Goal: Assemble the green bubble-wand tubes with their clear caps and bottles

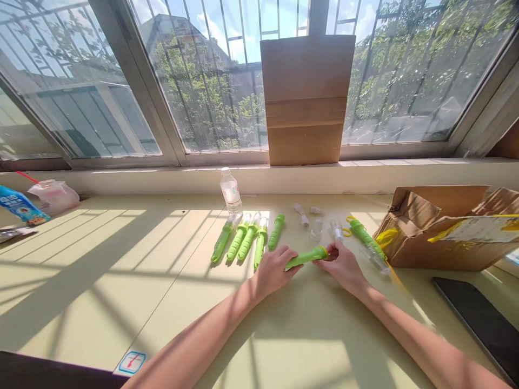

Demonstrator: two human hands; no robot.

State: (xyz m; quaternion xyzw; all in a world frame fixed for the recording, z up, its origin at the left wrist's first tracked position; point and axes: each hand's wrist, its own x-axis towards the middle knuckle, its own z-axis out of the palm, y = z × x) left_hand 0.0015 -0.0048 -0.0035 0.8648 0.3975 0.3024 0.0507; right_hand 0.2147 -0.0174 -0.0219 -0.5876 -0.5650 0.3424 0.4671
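L hand curled, holding grn tube; R hand pinched, at its end

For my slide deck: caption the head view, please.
Left hand and right hand hold a green tube over a sunlit table.

Your left hand and your right hand were bare. Your left wrist and right wrist were likewise uncovered. Your left forearm was bare along its full visible length, slender and smooth in outline, tapering toward the far end and broadening toward the near edge. Your right forearm matched this form: bare throughout, narrow at the wrist, and wider toward the near right corner.
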